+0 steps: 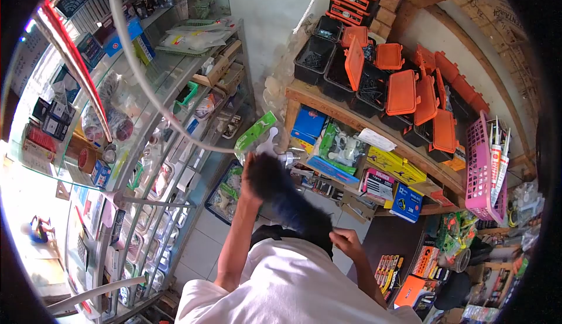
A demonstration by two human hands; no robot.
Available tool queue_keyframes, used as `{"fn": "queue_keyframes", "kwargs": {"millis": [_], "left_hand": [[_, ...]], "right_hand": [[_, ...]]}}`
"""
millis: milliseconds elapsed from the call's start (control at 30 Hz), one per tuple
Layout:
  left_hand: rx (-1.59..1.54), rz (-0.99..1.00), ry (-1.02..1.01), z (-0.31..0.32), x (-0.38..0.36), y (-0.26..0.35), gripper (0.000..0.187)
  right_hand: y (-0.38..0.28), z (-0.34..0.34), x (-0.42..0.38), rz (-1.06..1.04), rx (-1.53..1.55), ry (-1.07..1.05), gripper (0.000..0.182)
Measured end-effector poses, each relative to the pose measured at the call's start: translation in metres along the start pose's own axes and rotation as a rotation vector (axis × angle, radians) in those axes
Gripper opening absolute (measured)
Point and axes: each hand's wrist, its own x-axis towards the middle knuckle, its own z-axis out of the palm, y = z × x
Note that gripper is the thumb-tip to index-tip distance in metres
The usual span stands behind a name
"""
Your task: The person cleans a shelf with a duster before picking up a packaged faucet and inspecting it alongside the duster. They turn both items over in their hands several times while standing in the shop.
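Note:
My left hand (251,182) is raised at the centre, closed on the lower end of a clear pack with a green label (255,132) and a white-and-silver item inside. A dark, fluffy duster (293,204), smeared by motion, crosses in front of my left fingers and partly hides them. Its other end is at my right hand (349,242), whose fingers are closed around it, lower and to the right, beside the white shirt.
Glass shelves (170,104) with small packaged goods line the left. A wooden shelf (374,130) on the right bears black bins with orange lids (404,92) and a pink basket (486,166). A blue basket (219,212) stands on the tiled floor (202,245).

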Motion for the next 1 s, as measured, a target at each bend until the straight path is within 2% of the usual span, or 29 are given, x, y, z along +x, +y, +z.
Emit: {"fn": "queue_keyframes", "kwargs": {"millis": [67, 133, 200, 233, 267, 333, 367, 400, 433, 467, 500, 533, 600, 633, 667, 733, 800, 867, 900, 933, 1000], "left_hand": [[0.687, 0.158, 0.130, 0.055, -0.014, -0.033, 0.055], [0.670, 0.154, 0.184, 0.042, -0.014, -0.028, 0.055], [0.366, 0.001, -0.098, -0.003, -0.006, -0.004, 0.057], [0.280, -0.005, -0.191, -0.014, -0.004, -0.001, 0.057], [0.279, -0.005, -0.185, 0.010, -0.008, -0.015, 0.057], [0.664, 0.119, 0.139, 0.058, -0.019, -0.040, 0.052], [0.659, 0.126, 0.178, 0.061, -0.022, -0.042, 0.052], [0.657, 0.126, 0.181, 0.046, -0.021, -0.034, 0.052], [0.528, 0.078, 0.112, 0.018, -0.017, -0.020, 0.054], [0.399, 0.030, 0.043, 0.021, -0.016, -0.020, 0.055], [0.529, 0.081, 0.156, 0.024, -0.018, -0.019, 0.056], [0.529, 0.079, 0.161, 0.026, -0.019, -0.017, 0.056], [0.741, -0.036, 0.077, 0.031, -0.024, -0.010, 0.056], [0.780, -0.023, 0.108, 0.036, -0.024, -0.012, 0.057], [0.780, -0.024, 0.108, 0.042, -0.025, -0.015, 0.057], [0.571, -0.052, 0.218, 0.051, -0.025, -0.020, 0.061], [0.668, -0.072, 0.172, 0.044, -0.027, -0.013, 0.063], [0.700, -0.252, -0.087, 0.041, -0.030, -0.005, 0.062], [0.689, -0.218, -0.005, 0.035, -0.031, -0.002, 0.063], [0.774, -0.092, 0.166, 0.036, -0.029, -0.008, 0.064], [0.760, -0.216, 0.098, 0.046, -0.035, -0.008, 0.064]], "right_hand": [[-0.003, -0.002, 0.001, 0.060, 0.065, 0.013, 0.030], [-0.005, -0.006, 0.000, 0.123, 0.129, 0.023, 0.030], [-0.006, -0.012, 0.000, 0.047, -0.039, -0.078, 0.029], [-0.006, -0.012, 0.001, 0.051, -0.036, -0.078, 0.029], [-0.006, -0.012, 0.001, 0.087, 0.032, -0.025, 0.029], [-0.008, -0.012, 0.001, 0.128, 0.103, 0.031, 0.029], [-0.011, -0.013, 0.001, 0.143, 0.068, -0.002, 0.030], [-0.013, -0.014, 0.001, 0.158, 0.033, -0.036, 0.032], [-0.011, -0.014, 0.001, 0.161, 0.035, -0.037, 0.032], [-0.008, -0.014, 0.001, 0.140, 0.034, -0.013, 0.032], [-0.005, -0.015, 0.001, 0.120, 0.033, 0.011, 0.033], [-0.004, -0.016, 0.001, 0.124, 0.036, 0.012, 0.033], [-0.004, -0.020, 0.004, 0.096, 0.045, 0.013, 0.035], [-0.005, -0.024, 0.004, 0.121, -0.031, -0.035, 0.035], [-0.007, -0.025, 0.004, 0.121, -0.030, -0.035, 0.035], [-0.015, -0.026, 0.004, 0.069, -0.034, 0.019, 0.035], [-0.018, -0.028, 0.007, 0.082, 0.002, 0.033, 0.035], [-0.017, -0.031, 0.007, 0.095, 0.035, 0.041, 0.034], [-0.015, -0.036, 0.007, 0.091, 0.009, -0.015, 0.034], [-0.014, -0.038, 0.008, 0.086, -0.018, -0.071, 0.034], [-0.012, -0.038, 0.011, 0.079, 0.018, 0.004, 0.034]]}}
